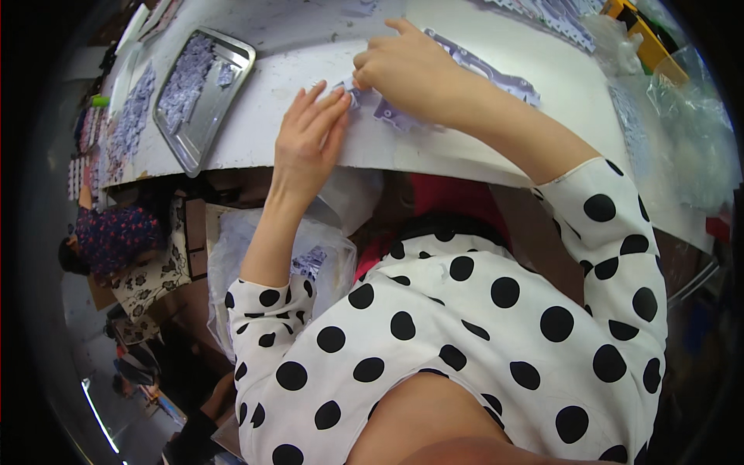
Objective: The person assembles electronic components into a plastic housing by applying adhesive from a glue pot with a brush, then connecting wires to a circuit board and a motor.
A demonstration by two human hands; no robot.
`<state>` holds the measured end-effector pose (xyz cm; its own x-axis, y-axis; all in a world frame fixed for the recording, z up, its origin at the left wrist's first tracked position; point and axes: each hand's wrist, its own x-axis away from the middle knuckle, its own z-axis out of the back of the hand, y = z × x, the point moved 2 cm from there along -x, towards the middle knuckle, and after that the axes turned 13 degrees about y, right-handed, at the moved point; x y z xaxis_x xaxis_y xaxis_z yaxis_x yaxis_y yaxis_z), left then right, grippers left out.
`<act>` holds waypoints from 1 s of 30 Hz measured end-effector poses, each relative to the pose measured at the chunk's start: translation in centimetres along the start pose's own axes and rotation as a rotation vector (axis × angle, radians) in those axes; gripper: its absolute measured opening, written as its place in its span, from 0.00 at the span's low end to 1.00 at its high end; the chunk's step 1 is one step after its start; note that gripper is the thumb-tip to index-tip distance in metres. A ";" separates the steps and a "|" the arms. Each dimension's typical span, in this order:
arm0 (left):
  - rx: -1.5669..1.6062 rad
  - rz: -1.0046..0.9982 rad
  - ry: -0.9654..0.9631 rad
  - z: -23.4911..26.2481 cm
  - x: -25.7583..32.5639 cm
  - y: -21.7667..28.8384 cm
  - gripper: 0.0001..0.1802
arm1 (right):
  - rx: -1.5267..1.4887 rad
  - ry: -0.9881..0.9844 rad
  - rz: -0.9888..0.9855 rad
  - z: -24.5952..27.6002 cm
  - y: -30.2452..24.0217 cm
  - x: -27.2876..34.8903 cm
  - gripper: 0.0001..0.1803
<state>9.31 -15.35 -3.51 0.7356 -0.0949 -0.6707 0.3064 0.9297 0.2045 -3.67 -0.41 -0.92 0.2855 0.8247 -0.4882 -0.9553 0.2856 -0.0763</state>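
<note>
Both hands are working close together near the front edge of the worktop (542,85). After them, going from largest thing to smallest: the worktop is lying white and broad across the upper half of the view, curving with the lens. The person's polka-dot top (480,333) is filling the lower middle, its sleeves running up toward the hands. A clear bag (256,256) is hanging below the worktop edge, with a few pale purple pieces showing inside it. A metal tray (232,85) is sitting on the worktop well to the left of the hands, holding a heap of similar purple pieces. More of these pieces are lying in rows at the far left and along the far edge at the top right, beside crumpled clear plastic (690,116).

A long purple strip (488,71) of joined parts is lying on the worktop under and beyond the right hand (411,70), which is curling its fingers down and pinching the strip's near end. The left hand (310,136) is lying flat and open, fingers together and pressing on the worktop just beside the strip, its fingertips nearly touching the right hand. Whether it is touching the strip itself cannot be told. Another person in a dark floral cap (116,236) is sitting at lower left.
</note>
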 end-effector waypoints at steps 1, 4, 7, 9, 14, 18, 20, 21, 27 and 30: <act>-0.019 0.006 0.012 0.2 -0.6 0.1 0.13 | 0.015 -0.020 0.030 0.6 -0.6 -0.1 0.13; -0.091 -0.016 0.014 0.0 -1.7 0.8 0.12 | 0.098 -0.112 0.004 1.4 0.0 -0.3 0.15; -0.124 -0.062 0.028 -0.1 -2.4 1.3 0.09 | -0.045 -0.198 -0.032 1.3 1.0 -0.4 0.20; -0.056 0.045 0.021 0.0 -3.1 1.4 0.09 | -0.102 0.006 0.010 1.8 2.5 -0.4 0.21; 0.282 0.352 -0.063 -0.2 -1.5 -2.1 0.18 | -0.456 0.534 -0.052 8.3 3.3 2.0 0.22; 0.340 0.352 0.000 -1.6 -1.4 -2.5 0.18 | -0.333 0.486 -0.471 7.6 3.9 11.7 0.22; 0.415 0.402 0.107 -1.8 -1.7 -3.1 0.16 | -0.281 0.473 -0.529 6.6 3.6 14.6 0.25; 0.414 0.394 0.096 -1.9 -2.8 -2.7 0.16 | -0.223 0.450 -0.599 6.2 3.7 15.4 0.28; 0.879 0.469 0.195 -0.6 -8.0 4.1 0.14 | -0.182 0.451 -0.602 5.7 2.7 15.9 0.35; 0.777 0.485 0.187 -1.8 -6.9 4.9 0.14 | -0.214 0.422 -0.612 5.4 3.0 16.0 0.34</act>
<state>4.64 -9.53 0.77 0.8006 0.3624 -0.4771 0.3590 0.3474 0.8663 -1.60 16.25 -4.29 0.7550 0.2822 -0.5919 -0.6432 0.4941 -0.5849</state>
